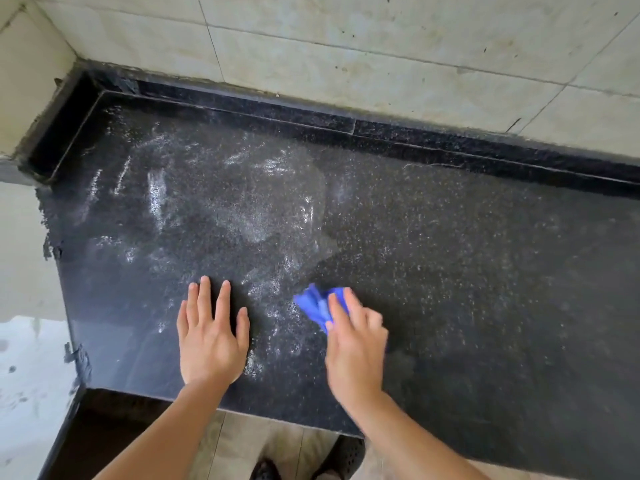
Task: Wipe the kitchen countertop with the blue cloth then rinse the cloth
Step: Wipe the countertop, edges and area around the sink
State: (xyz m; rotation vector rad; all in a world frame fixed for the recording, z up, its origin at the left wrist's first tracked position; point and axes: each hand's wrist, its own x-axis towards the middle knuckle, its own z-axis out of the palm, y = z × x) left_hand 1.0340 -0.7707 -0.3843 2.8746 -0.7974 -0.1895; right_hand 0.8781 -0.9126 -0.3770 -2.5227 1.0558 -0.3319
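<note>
A black speckled stone countertop fills most of the view, with wet, shiny smears across its left and middle parts. My right hand presses a bunched blue cloth onto the counter near the front edge; the cloth sticks out past my fingertips and part of it lies hidden under my fingers. My left hand lies flat on the counter with its fingers spread, a little to the left of the cloth and apart from it.
A raised black stone lip runs along the back under a beige tiled wall. The counter ends at its left edge with a pale surface beyond. The front edge drops to a tiled floor with my dark shoes.
</note>
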